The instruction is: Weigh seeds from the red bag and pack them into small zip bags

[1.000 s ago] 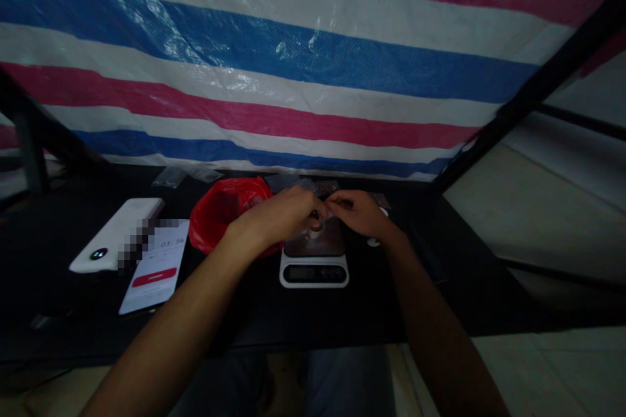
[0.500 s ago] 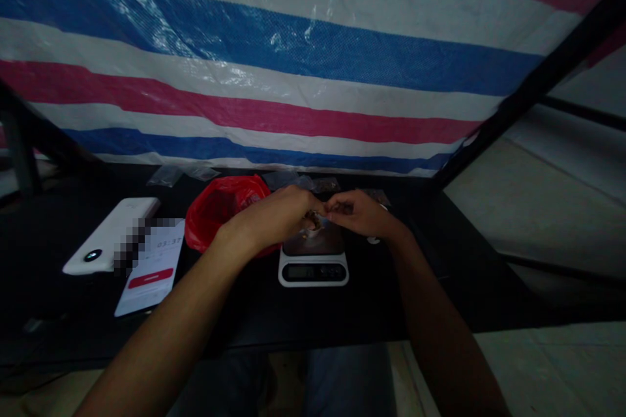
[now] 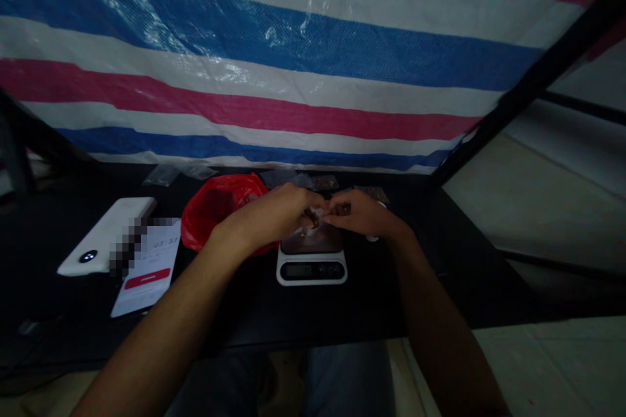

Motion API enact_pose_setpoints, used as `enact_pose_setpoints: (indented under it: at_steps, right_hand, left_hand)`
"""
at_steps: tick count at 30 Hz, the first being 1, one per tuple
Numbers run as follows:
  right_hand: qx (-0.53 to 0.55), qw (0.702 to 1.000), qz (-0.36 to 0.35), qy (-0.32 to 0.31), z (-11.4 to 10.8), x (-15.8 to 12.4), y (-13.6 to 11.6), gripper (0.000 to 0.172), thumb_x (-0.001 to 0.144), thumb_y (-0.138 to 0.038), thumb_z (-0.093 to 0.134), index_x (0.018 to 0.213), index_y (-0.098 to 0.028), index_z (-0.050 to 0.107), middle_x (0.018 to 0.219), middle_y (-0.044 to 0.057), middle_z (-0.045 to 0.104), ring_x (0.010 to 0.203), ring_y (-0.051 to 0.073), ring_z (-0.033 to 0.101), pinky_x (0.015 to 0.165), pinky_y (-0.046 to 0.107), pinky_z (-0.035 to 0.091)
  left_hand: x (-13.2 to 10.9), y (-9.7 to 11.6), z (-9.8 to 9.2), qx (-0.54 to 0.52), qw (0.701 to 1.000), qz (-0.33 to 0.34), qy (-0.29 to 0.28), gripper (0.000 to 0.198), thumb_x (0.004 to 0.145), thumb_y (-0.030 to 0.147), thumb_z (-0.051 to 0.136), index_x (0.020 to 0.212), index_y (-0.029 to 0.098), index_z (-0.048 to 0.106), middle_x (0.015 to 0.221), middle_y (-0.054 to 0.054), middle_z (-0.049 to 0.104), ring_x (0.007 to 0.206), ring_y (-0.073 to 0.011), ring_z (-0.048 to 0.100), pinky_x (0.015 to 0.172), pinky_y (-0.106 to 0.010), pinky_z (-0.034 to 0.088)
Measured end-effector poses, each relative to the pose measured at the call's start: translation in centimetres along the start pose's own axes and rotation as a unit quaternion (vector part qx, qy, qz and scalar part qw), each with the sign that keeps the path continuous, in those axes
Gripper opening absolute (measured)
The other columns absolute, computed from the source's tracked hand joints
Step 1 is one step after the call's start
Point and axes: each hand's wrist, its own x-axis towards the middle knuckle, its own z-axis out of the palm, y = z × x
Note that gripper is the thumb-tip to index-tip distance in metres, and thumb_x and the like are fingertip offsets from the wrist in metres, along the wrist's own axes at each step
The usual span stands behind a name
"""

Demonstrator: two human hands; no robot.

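In the head view, your left hand point(image 3: 268, 216) and right hand point(image 3: 360, 215) meet above the kitchen scale point(image 3: 312, 268), both closed in a pinch; between their fingertips you grip a small brownish item point(image 3: 310, 219), with something pale showing at it, though it's too small and dim to name; it sits just above the scale's dark weighing plate, and you can't tell from here whether it touches the plate; the scale's display is too dark to read; just left of your left hand lies a crumpled red plastic bag point(image 3: 215, 212), partly under your wrist; farther left on the black tabletop point(image 3: 293, 313) are a white power bank point(image 3: 105, 236) and, beside it, a phone point(image 3: 147, 270) with a lit screen and a red button, part of it pixelated; behind your hands lie clear plastic bags point(image 3: 161, 175) and dark packets point(image 3: 324, 182); a small white object point(image 3: 372, 238) peeks out under your right hand; a striped red, white and blue tarpaulin point(image 3: 274, 58) hangs behind the tabletop, and your jeans point(image 3: 342, 381) show below its edge.
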Motion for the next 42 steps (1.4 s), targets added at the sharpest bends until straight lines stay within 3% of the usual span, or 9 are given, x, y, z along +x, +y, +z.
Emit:
enact_pose_setpoints:
  at_steps: [3,11,15,22,27,30,37,39,42]
  right_hand:
    - [0.043,0.999,-0.003,0.02,-0.5,-0.3,-0.2,0.017,0.083,-0.031,0.069,0.088,-0.017,0.076,0.082,0.003,0.075,0.074,0.017,0.065,0.068,0.027,0.048]
    - [0.049,0.996,-0.066,0.04,0.8,0.2,-1.3,0.014,0.083,-0.031,0.074,0.09,-0.02,0.08,0.086,0.003,0.075,0.074,0.015,0.062,0.069,0.028,0.046]
    - [0.063,0.995,-0.07,0.028,0.6,0.0,-1.2,0.014,0.086,-0.031,0.071,0.092,-0.021,0.079,0.096,0.005,0.074,0.084,0.017,0.065,0.075,0.03,0.048]
    - [0.067,0.997,-0.016,0.034,0.4,-0.2,-0.7,0.009,0.08,-0.026,0.072,0.084,-0.018,0.071,0.068,-0.003,0.06,0.062,0.011,0.051,0.059,0.024,0.038]
    - [0.137,0.99,-0.004,0.015,0.6,-0.2,-1.1,0.014,0.078,-0.027,0.075,0.078,-0.018,0.065,0.082,0.001,0.069,0.074,0.014,0.061,0.07,0.027,0.048]
    - [0.116,0.993,-0.006,0.017,0.5,-0.3,-1.1,0.012,0.079,-0.028,0.074,0.083,-0.018,0.068,0.082,0.002,0.07,0.074,0.015,0.062,0.07,0.028,0.049]
    - [0.05,0.99,-0.014,0.129,0.9,0.8,0.1,0.015,0.091,-0.027,0.062,0.093,-0.017,0.073,0.087,0.004,0.072,0.077,0.017,0.064,0.071,0.03,0.048]
    - [0.023,0.987,-0.008,0.159,1.2,1.3,0.7,0.015,0.091,-0.023,0.062,0.095,-0.017,0.074,0.091,0.005,0.072,0.078,0.017,0.062,0.073,0.031,0.047]
    - [-0.027,0.984,-0.019,0.175,1.8,2.0,1.6,0.014,0.09,-0.017,0.065,0.098,-0.017,0.076,0.096,0.007,0.07,0.083,0.018,0.062,0.079,0.033,0.048]
  left_hand:
    - [0.0,0.0,0.0,0.013,1.0,0.012,0.02,0.024,0.086,0.009,0.068,0.105,0.021,0.077,0.101,-0.005,0.079,0.095,-0.0205,0.073,0.083,-0.028,0.051]
    - [-0.8,-1.0,0.2,-0.094,0.978,0.044,0.178,0.02,0.09,0.02,0.069,0.109,0.018,0.073,0.108,-0.006,0.075,0.096,-0.0183,0.072,0.088,-0.029,0.056]
    - [-0.9,-1.5,1.5,-0.141,0.978,0.026,0.151,0.019,0.091,0.018,0.068,0.109,0.018,0.072,0.107,-0.006,0.075,0.096,-0.0181,0.072,0.088,-0.029,0.057]
    - [-1.0,-1.6,3.2,-0.161,0.976,0.022,0.142,0.021,0.089,0.012,0.069,0.109,0.018,0.071,0.108,-0.004,0.074,0.099,-0.0166,0.071,0.091,-0.028,0.056]
    - [-1.0,-2.0,3.6,-0.15,0.974,0.025,0.171,0.024,0.089,0.015,0.07,0.113,0.018,0.07,0.113,-0.006,0.072,0.105,-0.0185,0.069,0.096,-0.031,0.054]
    - [-1.0,-2.2,3.9,-0.155,0.972,0.029,0.173,0.025,0.091,0.017,0.07,0.115,0.019,0.069,0.116,-0.006,0.072,0.109,-0.019,0.067,0.098,-0.031,0.053]
    - [-1.7,-2.6,2.8,-0.141,0.968,0.0,0.209,0.021,0.097,0.021,0.058,0.115,0.016,0.069,0.114,-0.008,0.071,0.106,-0.019,0.067,0.095,-0.031,0.052]
    - [-2.4,-2.9,2.0,-0.108,0.975,-0.03,0.192,0.017,0.096,0.022,0.057,0.104,0.016,0.071,0.104,-0.007,0.072,0.096,-0.0189,0.068,0.086,-0.03,0.053]
    - [-3.3,-3.1,1.2,-0.053,0.992,-0.075,0.091,0.016,0.091,0.026,0.061,0.093,0.017,0.074,0.091,-0.005,0.073,0.078,-0.0172,0.067,0.071,-0.027,0.05]
